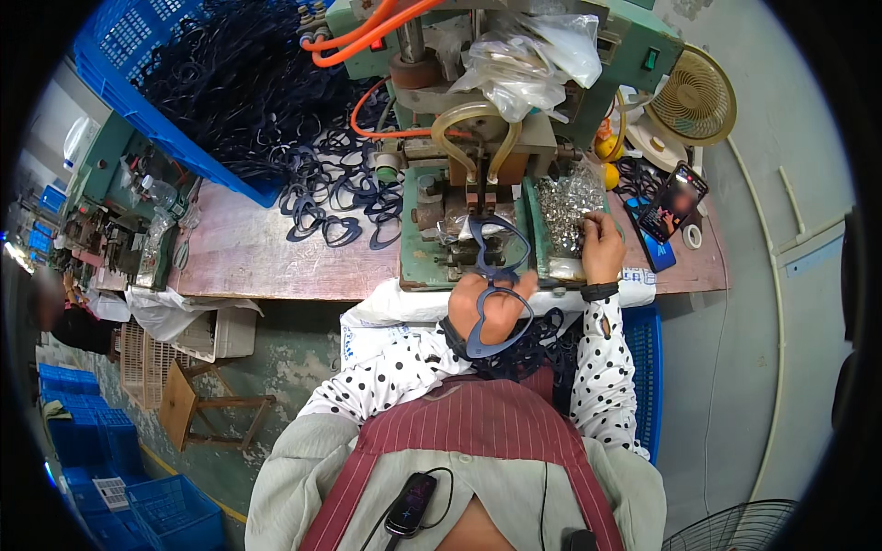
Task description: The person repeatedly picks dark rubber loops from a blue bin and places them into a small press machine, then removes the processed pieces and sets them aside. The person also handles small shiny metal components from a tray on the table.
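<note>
My left hand (pixel 491 308) is closed on a flat dark blue piece with two open loops (pixel 499 274). The upper loop reaches under the head of a green bench press (pixel 418 268), while the lower loop hangs over the back of the hand. Whether the piece touches the press tool, I cannot tell. At the right edge of a green tray of small shiny metal parts (pixel 565 204), my right hand (pixel 603 250) has its fingertips bent together over the parts. Anything between those fingertips is too small to make out.
Left of the press lie several more looped pieces (pixel 340 230), beside a blue crate (pixel 197 161) heaped with them. A phone (pixel 675 202), a tape roll (pixel 692 237) and a fan (pixel 694 96) are at the right. More dark pieces lie on my lap (pixel 537 344).
</note>
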`<state>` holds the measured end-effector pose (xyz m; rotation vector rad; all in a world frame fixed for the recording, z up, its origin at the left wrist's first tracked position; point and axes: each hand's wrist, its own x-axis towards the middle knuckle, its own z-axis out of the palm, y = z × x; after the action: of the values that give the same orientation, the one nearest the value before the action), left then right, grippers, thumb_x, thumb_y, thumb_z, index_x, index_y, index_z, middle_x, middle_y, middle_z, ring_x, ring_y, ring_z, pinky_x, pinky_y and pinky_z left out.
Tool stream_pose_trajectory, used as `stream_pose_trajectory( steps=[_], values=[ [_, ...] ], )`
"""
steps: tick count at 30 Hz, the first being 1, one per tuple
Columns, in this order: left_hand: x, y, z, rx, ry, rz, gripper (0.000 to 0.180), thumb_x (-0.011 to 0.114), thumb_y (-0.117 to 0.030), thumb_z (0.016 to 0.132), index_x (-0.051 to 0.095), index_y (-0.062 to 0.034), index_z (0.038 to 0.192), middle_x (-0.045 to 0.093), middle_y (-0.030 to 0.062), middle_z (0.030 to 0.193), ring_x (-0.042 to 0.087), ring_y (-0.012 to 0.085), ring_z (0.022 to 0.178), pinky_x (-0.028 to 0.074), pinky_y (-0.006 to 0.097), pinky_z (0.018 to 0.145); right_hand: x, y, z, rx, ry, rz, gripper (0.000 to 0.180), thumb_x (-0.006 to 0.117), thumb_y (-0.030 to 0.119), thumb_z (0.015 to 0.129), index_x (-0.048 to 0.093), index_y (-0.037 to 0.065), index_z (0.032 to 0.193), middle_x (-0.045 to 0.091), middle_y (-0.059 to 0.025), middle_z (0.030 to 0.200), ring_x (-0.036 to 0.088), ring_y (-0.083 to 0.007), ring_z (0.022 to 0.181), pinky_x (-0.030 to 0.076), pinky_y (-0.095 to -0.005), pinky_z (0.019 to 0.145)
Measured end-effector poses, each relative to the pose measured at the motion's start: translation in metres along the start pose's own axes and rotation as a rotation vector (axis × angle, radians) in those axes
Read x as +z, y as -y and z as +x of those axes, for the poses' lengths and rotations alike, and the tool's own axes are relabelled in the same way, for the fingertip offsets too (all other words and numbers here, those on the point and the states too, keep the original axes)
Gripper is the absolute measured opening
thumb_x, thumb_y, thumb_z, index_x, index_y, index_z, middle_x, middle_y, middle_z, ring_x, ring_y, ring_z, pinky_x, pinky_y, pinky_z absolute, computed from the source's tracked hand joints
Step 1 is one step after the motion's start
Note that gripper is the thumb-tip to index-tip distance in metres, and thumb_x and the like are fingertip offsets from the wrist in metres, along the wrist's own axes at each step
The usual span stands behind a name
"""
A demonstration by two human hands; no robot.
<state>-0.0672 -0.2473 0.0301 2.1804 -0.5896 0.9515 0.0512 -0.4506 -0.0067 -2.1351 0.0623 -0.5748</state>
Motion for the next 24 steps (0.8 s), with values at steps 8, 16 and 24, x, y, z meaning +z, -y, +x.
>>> stream_pose_trajectory(
  steps=[8, 16, 24],
  values=[
    [-0.043, 0.017, -0.010, 0.283, 0.123, 0.282, 0.031, 0.063, -0.019, 0.074, 0.068, -0.0208, 0.105, 0.057, -0.0079, 0.083, 0.057, 0.0111, 0.083, 0.039, 0.038, 0.088, -0.008, 0.056, 0.004, -0.087, 0.082, 0.264, 0.008, 0.069, 0.005, 0.081, 0.070, 0.002, 0.088, 0.067, -0.0069, 0.079, 0.059, -0.0125, 0.064, 0.047, -0.0260, 0.061],
    [-0.028, 0.010, -0.028, -0.076, -0.121, -0.064, 0.036, 0.078, -0.006, 0.061, 0.069, -0.0155, 0.094, 0.050, 0.0145, 0.126, 0.046, 0.0404, 0.120, 0.040, 0.051, 0.097, -0.017, 0.153, -0.021, -0.189, 0.356, 0.435, 0.015, 0.070, 0.001, 0.078, 0.073, 0.002, 0.093, 0.063, 0.0015, 0.083, 0.046, -0.0029, 0.065, 0.037, -0.0191, 0.058],
    [-0.038, 0.025, -0.030, 0.020, 0.033, -0.179, 0.029, 0.079, -0.008, 0.069, 0.069, -0.0096, 0.096, 0.063, 0.0123, 0.112, 0.062, 0.0269, 0.095, 0.048, 0.044, 0.087, -0.005, 0.174, -0.019, 0.028, 0.434, 0.370, 0.039, 0.075, 0.005, 0.073, 0.057, -0.001, 0.107, 0.066, -0.0040, 0.083, 0.051, -0.0040, 0.066, 0.040, -0.0193, 0.057]
  ],
)
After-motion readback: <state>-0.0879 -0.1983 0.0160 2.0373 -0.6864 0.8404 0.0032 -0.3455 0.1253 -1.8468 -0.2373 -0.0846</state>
